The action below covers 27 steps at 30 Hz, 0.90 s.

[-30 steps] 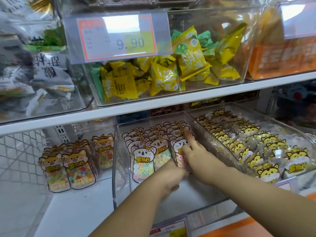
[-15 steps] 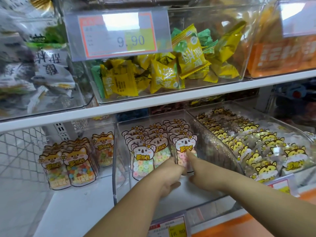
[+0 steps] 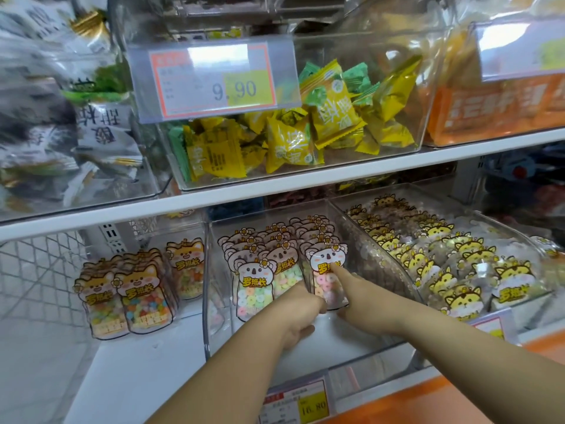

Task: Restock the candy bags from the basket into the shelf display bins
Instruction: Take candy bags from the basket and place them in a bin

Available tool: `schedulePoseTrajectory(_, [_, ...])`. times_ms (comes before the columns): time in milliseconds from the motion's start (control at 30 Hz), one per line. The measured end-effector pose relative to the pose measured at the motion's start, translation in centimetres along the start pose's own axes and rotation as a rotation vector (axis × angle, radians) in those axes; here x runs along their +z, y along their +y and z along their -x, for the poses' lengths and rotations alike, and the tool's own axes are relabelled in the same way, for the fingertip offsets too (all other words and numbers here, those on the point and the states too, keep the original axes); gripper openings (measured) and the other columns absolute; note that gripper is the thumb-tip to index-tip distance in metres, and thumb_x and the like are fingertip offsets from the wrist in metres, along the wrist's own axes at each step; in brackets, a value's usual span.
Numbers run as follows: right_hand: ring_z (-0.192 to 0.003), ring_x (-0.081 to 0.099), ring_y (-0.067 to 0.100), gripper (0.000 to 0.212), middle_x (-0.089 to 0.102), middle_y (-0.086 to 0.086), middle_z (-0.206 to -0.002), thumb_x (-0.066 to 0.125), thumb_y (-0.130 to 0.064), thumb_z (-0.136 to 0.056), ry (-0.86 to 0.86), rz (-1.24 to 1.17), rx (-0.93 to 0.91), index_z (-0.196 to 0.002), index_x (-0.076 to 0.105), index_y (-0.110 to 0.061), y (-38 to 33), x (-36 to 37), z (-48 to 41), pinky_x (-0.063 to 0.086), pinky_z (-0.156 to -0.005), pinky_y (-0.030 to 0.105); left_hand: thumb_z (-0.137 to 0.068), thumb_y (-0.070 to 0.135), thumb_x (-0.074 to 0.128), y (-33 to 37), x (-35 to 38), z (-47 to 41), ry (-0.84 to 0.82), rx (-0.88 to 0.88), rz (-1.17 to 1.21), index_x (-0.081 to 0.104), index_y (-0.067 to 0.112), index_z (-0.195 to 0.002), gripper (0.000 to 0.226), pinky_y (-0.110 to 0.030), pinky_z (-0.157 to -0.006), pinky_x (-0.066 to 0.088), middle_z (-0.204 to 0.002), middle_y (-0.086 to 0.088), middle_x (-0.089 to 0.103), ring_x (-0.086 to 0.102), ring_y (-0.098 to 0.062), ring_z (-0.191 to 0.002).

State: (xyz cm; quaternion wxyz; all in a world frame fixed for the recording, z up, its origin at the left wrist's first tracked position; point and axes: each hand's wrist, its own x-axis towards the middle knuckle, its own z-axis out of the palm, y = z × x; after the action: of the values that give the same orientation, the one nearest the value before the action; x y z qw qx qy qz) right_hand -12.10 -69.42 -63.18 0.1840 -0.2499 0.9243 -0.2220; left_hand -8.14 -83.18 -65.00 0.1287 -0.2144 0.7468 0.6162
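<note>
**Both hands at the koala bags in the middle bin**

We see both hands reaching into the clear middle bin (image 3: 207, 301) on the lower shelf (image 3: 137, 377). The koala candy bags (image 3: 282, 270) stand upright there in rows, filling the back of the bin, and the bin's white floor shows bare in front of them.

Our right hand (image 3: 360, 296) has its index finger (image 3: 337, 272) stretched straight, the tip pressing on the front of the foremost right-hand koala bag (image 3: 324, 261), just below its yellow lettering. It closes around nothing that we can see.

Our left hand (image 3: 301, 313) sits just beside the right one, against the lower edge of the front bags. Its fingers are curled under, and we cannot tell whether they grip a bag.

To the left, orange animal bags (image 3: 128, 298) stand on the open shelf. To the right, a second clear bin holds tiger bags (image 3: 458, 270) lying in slanted rows. On the shelf above, a bin of yellow packets (image 3: 290, 142) carries a price tag (image 3: 214, 84) reading 9.90. Another tag (image 3: 302, 405) at the front of the middle bin reads 16.80.
</note>
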Motion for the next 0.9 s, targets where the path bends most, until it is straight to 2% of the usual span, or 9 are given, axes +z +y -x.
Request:
schedulePoseTrajectory(167, [-0.140,0.038,0.028,0.079,0.034,0.016,-0.156,0.049,-0.011,-0.097,0.014,0.084,-0.020,-0.158,-0.001,-0.017,-1.4,-1.6,2.8,0.034,-0.108,0.029,-0.092,0.000,0.048,0.9,-0.1,3.0,0.012,0.085,-0.118,0.052,0.024,-0.127,0.042,-0.027,-0.065,0.037,-0.103,-0.006,0.056,0.045,-0.021,-0.086])
schedulePoseTrajectory(233, [-0.130,0.049,0.027,0.077,0.041,0.014,-0.151,0.051,-0.010,-0.096,0.049,0.099,-0.051,-0.158,0.007,-0.018,-2.0,-2.1,4.4,0.041,-0.097,0.026,-0.094,0.003,0.049,1.2,-0.4,4.8,0.029,0.187,-0.255,0.046,0.024,-0.140,0.051,-0.029,-0.069,0.038,-0.113,-0.007,0.061,0.050,-0.022,-0.089])
schedulePoseTrajectory(300, [-0.113,0.059,0.022,0.071,0.050,0.011,-0.143,0.055,-0.009,-0.093,0.114,0.062,-0.128,-0.155,0.022,-0.021,-2.5,-2.2,6.4,0.047,-0.086,0.022,-0.097,0.004,0.049,1.2,-0.4,7.2,0.086,0.308,-0.393,0.038,0.023,-0.150,0.057,-0.022,-0.075,0.043,-0.136,-0.006,0.058,0.056,-0.017,-0.104])
schedulePoseTrajectory(333, [-0.112,0.060,0.020,0.066,0.054,0.008,-0.140,0.057,-0.009,-0.092,0.159,0.036,-0.183,-0.152,0.032,-0.021,-2.8,-2.0,7.6,0.048,-0.088,0.021,-0.098,0.004,0.048,0.9,-0.3,8.6,0.109,0.382,-0.420,0.039,0.020,-0.151,0.056,-0.017,-0.079,0.043,-0.142,-0.005,0.055,0.057,-0.014,-0.113])
schedulePoseTrajectory(467, [-0.100,0.065,0.011,0.042,0.068,-0.002,-0.113,0.063,-0.009,-0.092,0.347,-0.149,-0.374,-0.132,0.056,-0.020,-3.3,0.8,12.9,0.051,-0.090,0.028,-0.096,0.002,0.049,-2.4,-0.4,15.2,0.253,0.650,-0.483,0.052,0.019,-0.142,0.049,-0.024,-0.096,0.047,-0.130,0.002,0.063,0.059,-0.011,-0.116])
schedulePoseTrajectory(567, [-0.092,0.068,0.010,0.028,0.073,-0.001,-0.100,0.062,-0.005,-0.092,0.370,-0.277,-0.426,-0.117,0.066,-0.015,-2.5,5.3,16.4,0.053,-0.085,0.024,-0.095,-0.001,0.052,-7.8,-0.5,19.6,0.296,0.745,-0.488,0.060,0.016,-0.132,0.042,-0.020,-0.095,0.046,-0.119,0.004,0.067,0.060,-0.005,-0.109])
schedulePoseTrajectory(633, [-0.078,0.066,0.007,0.019,0.072,-0.003,-0.089,0.064,-0.009,-0.092,0.286,-0.217,-0.434,-0.109,0.070,-0.015,-1.0,9.4,17.9,0.051,-0.074,0.022,-0.095,0.001,0.054,-12.6,-0.2,21.3,0.317,0.692,-0.488,0.065,0.017,-0.125,0.036,-0.017,-0.093,0.046,-0.113,0.007,0.069,0.061,-0.001,-0.104])
schedulePoseTrajectory(733, [-0.066,0.054,-0.002,0.016,0.061,-0.012,-0.078,0.066,-0.012,-0.089,-0.027,-0.058,-0.358,-0.105,0.069,-0.014,1.9,15.4,18.7,0.040,-0.064,0.018,-0.099,0.009,0.052,-20.1,0.5,21.2,0.210,0.413,-0.510,0.062,0.023,-0.128,0.033,-0.027,-0.092,0.050,-0.117,0.010,0.067,0.062,-0.006,-0.105])
schedulePoseTrajectory(900, [-0.107,0.057,0.021,0.039,0.060,0.002,-0.122,0.067,-0.028,-0.090,-0.695,0.342,-0.078,-0.126,0.060,-0.013,7.5,22.6,18.5,0.045,-0.088,0.028,-0.099,0.019,0.050,-31.1,1.4,19.5,-0.034,0.032,-0.860,0.055,0.027,-0.134,0.036,-0.036,-0.096,0.050,-0.135,0.004,0.055,0.056,-0.019,-0.119])
